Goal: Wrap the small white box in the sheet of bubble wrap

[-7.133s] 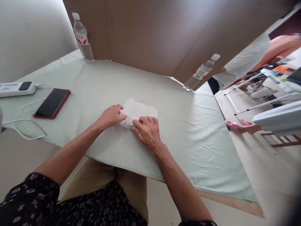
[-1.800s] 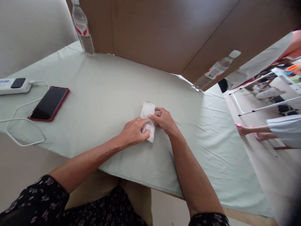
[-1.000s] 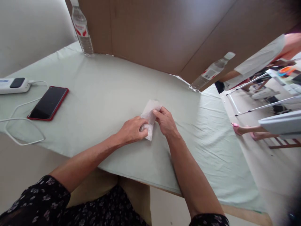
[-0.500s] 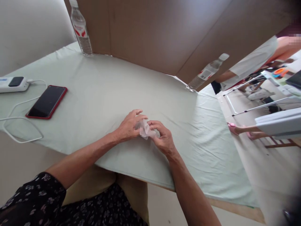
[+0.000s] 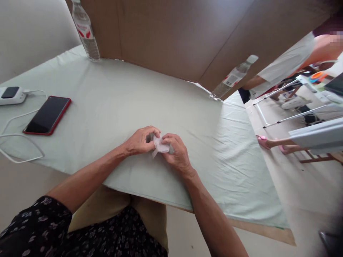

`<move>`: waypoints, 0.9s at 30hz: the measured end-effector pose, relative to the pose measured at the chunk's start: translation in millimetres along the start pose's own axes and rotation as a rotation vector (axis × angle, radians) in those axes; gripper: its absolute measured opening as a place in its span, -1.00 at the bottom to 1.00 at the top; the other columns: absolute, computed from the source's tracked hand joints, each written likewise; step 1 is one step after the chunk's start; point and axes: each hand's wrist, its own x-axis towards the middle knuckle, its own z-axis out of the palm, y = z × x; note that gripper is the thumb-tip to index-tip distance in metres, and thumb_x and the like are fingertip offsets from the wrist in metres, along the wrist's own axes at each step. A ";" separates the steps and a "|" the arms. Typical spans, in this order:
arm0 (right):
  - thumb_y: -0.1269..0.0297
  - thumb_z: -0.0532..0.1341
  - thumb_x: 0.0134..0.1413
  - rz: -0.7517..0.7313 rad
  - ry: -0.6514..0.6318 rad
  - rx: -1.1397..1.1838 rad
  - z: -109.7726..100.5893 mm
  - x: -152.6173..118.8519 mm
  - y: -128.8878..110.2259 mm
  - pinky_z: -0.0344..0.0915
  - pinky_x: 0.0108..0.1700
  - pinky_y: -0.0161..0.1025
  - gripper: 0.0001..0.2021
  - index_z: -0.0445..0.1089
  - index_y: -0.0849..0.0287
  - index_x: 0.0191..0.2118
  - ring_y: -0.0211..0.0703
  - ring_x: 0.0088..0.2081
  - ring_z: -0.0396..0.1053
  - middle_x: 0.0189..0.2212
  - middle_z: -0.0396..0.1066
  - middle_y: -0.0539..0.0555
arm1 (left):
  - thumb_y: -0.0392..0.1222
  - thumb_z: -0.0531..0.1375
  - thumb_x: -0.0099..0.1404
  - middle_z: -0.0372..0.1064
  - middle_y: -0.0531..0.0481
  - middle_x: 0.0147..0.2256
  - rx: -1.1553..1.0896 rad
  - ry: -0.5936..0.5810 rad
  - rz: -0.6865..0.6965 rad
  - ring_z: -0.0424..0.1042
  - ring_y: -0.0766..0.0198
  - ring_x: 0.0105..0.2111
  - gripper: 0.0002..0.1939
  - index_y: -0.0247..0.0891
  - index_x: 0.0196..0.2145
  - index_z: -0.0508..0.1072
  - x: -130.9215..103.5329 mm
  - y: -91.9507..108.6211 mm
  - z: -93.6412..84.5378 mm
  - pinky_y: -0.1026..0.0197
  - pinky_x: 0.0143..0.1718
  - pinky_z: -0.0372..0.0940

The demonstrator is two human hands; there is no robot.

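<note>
Between my hands, near the front of the cloth-covered table [image 5: 134,96], is a small crumpled piece of thin translucent plastic [image 5: 162,146], whitish and bunched up. My left hand [image 5: 139,141] pinches its left side between thumb and fingertips. On the other side my right hand [image 5: 178,154] is closed on it, thumb below and fingers curled over the top. A narrow end of the plastic hangs down between the two hands. Whether anything is wrapped inside I cannot make out.
A phone with a red case [image 5: 48,115], a white cable [image 5: 21,135] and a white power bank [image 5: 13,95] lie at left. Water bottles [image 5: 87,35] [image 5: 234,79] stand against a cardboard panel [image 5: 166,39]. Beyond the table's right edge are another person's legs [image 5: 276,141] and a metal-framed stand [image 5: 284,117].
My left hand's outstretched fingers have curled into a pinch on the plastic. My right hand's fingers have closed over it, and the plastic is bunched more compactly. The view has shifted slightly.
</note>
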 end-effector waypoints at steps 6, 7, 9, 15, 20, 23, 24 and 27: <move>0.06 0.32 -0.02 0.569 -0.030 0.451 -5.9 9.9 1.8 0.36 -0.24 -0.22 -0.74 0.43 0.13 -0.29 -0.17 -0.33 0.39 -0.38 0.47 0.02 | -0.16 0.20 0.11 0.49 -0.11 -0.06 -0.133 -0.176 -0.120 0.47 0.09 -0.06 -0.59 -0.26 -0.06 0.46 0.9 -2.5 -8.8 0.06 -0.01 0.34; 0.04 0.32 -0.03 0.594 -0.048 0.483 -6.5 11.0 2.4 0.36 -0.25 -0.23 -0.71 0.44 0.14 -0.28 -0.18 -0.34 0.39 -0.37 0.48 0.02 | -0.16 0.20 0.13 0.51 -0.11 -0.09 -0.185 -0.188 -0.151 0.48 0.10 -0.09 -0.60 -0.27 -0.05 0.47 1.2 -4.0 -7.8 0.07 -0.04 0.35; 0.01 0.32 -0.03 0.616 -0.071 0.497 -7.7 12.6 3.1 0.35 -0.31 -0.26 -0.69 0.46 0.15 -0.27 -0.20 -0.37 0.37 -0.39 0.47 0.02 | -0.16 0.21 0.14 0.52 -0.12 -0.10 -0.305 -0.194 -0.189 0.50 0.12 -0.11 -0.60 -0.29 -0.04 0.47 1.8 -6.6 -5.1 0.09 -0.07 0.37; -0.04 0.33 0.00 0.532 -0.156 0.546 -14.0 11.5 6.2 0.38 -0.23 -0.26 -0.59 0.45 0.15 -0.13 -0.17 -0.26 0.43 -0.29 0.49 0.05 | -0.17 0.24 0.16 0.51 -0.16 -0.05 -0.427 -0.164 -0.226 0.50 0.12 -0.06 -0.54 -0.31 0.03 0.44 3.4 -3.7 -3.2 0.10 -0.04 0.36; 0.03 0.42 -0.08 0.474 -0.208 0.504 -16.5 8.2 11.1 0.38 -0.05 -0.17 -0.28 0.24 0.11 0.20 -0.06 -0.05 0.44 -0.01 0.47 0.16 | -0.16 0.23 0.18 0.48 -0.17 0.01 -0.443 -0.151 -0.206 0.46 0.09 0.02 -0.48 -0.29 0.11 0.38 3.8 1.5 -3.6 0.10 0.01 0.33; 0.02 0.37 -0.02 0.466 -0.211 0.454 -14.7 7.2 12.8 0.37 0.00 -0.11 -0.26 0.18 0.13 0.25 -0.02 0.00 0.43 0.03 0.45 0.21 | -0.19 0.22 0.19 0.44 -0.17 0.07 -0.433 -0.163 -0.181 0.45 0.09 0.05 -0.43 -0.26 0.16 0.33 3.9 0.2 -1.3 0.11 0.03 0.33; 0.01 0.37 -0.03 0.454 -0.188 0.407 -14.3 6.9 13.0 0.37 0.01 -0.09 -0.25 0.18 0.13 0.25 0.01 0.02 0.42 0.06 0.44 0.22 | -0.19 0.23 0.18 0.44 -0.18 0.07 -0.444 -0.160 -0.184 0.45 0.08 0.05 -0.41 -0.25 0.18 0.32 4.0 -0.9 -0.4 0.11 0.02 0.33; -0.02 0.39 -0.07 0.383 -0.022 0.212 -15.3 5.3 12.5 0.34 0.05 -0.01 -0.27 0.22 0.09 0.21 0.06 0.07 0.39 0.14 0.36 0.24 | -0.21 0.25 0.16 0.44 -0.21 0.07 -0.521 -0.141 -0.202 0.45 0.06 0.06 -0.36 -0.26 0.21 0.29 4.3 -4.7 1.6 0.09 0.01 0.34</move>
